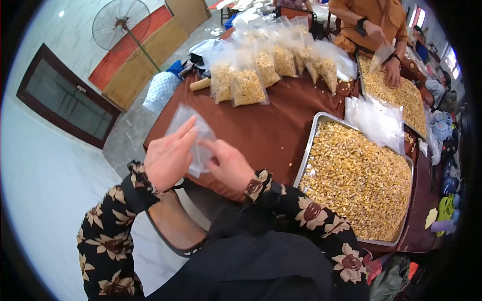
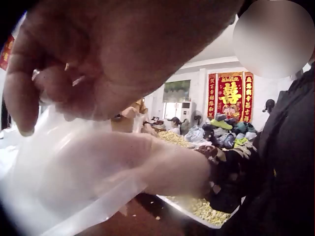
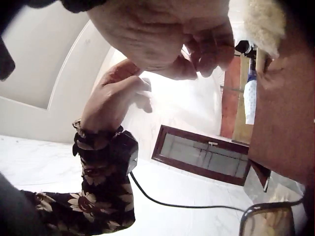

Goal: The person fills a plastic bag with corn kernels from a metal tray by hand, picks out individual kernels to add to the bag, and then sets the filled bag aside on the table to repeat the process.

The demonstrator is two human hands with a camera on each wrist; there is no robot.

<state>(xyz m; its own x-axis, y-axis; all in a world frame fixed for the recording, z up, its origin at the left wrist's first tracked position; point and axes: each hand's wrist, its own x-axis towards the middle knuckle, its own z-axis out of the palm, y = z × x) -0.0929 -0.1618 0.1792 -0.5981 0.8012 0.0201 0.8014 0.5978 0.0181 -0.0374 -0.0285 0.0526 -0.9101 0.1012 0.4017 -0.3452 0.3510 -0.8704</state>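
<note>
Bag (image 1: 193, 138), clear and empty, is held up between both hands at the near left edge of the table (image 1: 261, 130). Left hand (image 1: 168, 158) pinches its left side, fingers curled on the plastic; right hand (image 1: 231, 165) pinches its right side the same way. Just right of them lies a tray (image 1: 307, 145) heaped with kernels (image 1: 359, 180). Filled bags (image 1: 246, 85) stand at the far side, where another person (image 1: 371, 22) works at a 2nd tray (image 1: 361, 75).

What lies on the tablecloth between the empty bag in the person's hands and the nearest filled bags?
In the head view, only bare brown tablecloth lies between the empty bag, held in both hands, and the filled bags.
</note>
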